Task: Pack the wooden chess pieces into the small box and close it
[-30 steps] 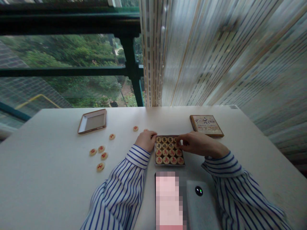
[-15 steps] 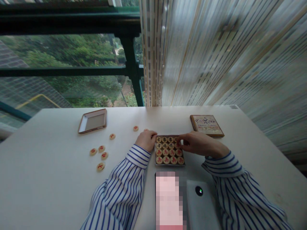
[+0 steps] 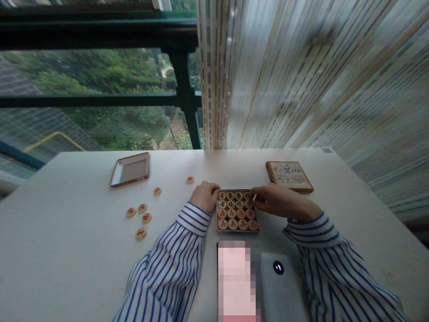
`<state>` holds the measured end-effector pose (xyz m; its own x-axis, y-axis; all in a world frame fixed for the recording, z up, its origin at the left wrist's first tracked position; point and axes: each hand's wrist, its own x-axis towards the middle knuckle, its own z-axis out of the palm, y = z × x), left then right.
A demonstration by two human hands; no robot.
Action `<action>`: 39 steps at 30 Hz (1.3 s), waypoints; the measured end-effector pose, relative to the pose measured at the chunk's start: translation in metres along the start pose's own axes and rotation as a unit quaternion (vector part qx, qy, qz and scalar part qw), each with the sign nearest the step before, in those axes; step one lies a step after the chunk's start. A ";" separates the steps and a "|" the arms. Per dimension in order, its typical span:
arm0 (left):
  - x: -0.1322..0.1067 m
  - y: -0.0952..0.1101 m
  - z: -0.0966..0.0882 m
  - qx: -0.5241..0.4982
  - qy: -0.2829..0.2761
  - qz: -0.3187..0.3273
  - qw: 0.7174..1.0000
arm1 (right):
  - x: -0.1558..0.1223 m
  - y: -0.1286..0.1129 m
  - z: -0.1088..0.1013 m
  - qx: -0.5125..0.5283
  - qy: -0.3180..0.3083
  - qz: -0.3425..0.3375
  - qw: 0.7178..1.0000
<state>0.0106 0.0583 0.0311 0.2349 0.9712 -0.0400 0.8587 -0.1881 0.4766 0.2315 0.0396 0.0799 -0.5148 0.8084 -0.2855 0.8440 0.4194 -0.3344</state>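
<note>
A shallow box (image 3: pixel 237 231) holds rows of round Chinese chess pieces, black characters in the upper rows and red ones in the lower rows. My left hand (image 3: pixel 203 197) is closed at the box's upper left corner, thumb and fingertips against its edge. At the upper right edge is my right hand (image 3: pixel 279 202), its thumb and index finger curved with a gap between them, close to a red piece (image 3: pixel 248 204) in the second row. No piece shows in that hand, though its other fingers are hidden. A loose piece (image 3: pixel 204 182) peeks out behind my left hand.
Several loose red-marked pieces (image 3: pixel 146 218) lie on the white table (image 3: pixel 73 250) to the left. An upturned box lid (image 3: pixel 130 183) lies at the back left, a closed decorated box (image 3: pixel 291 175) at the back right. A phone (image 3: pixel 234 279) and a pale device (image 3: pixel 283 290) lie in front.
My right fingertips have drawn back slightly to the right, so the top right piece shows more. My left hand stays at the box corner.
</note>
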 end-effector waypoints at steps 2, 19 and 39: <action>0.000 0.001 -0.001 0.001 0.000 -0.001 1.000 | 0.000 -0.001 -0.001 -0.001 -0.006 0.000 1.000; 0.000 0.003 -0.002 -0.004 0.008 -0.003 1.000 | 0.001 0.002 0.001 0.004 -0.001 -0.023 1.000; 0.000 0.003 -0.002 -0.005 0.013 -0.004 1.000 | 0.002 0.003 0.005 -0.001 0.011 -0.026 1.000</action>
<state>0.0123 0.0582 0.0340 0.2157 0.9762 -0.0211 0.8559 -0.1786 0.4852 0.2329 0.0405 0.0742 -0.5543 0.7944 -0.2485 0.8166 0.4612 -0.3471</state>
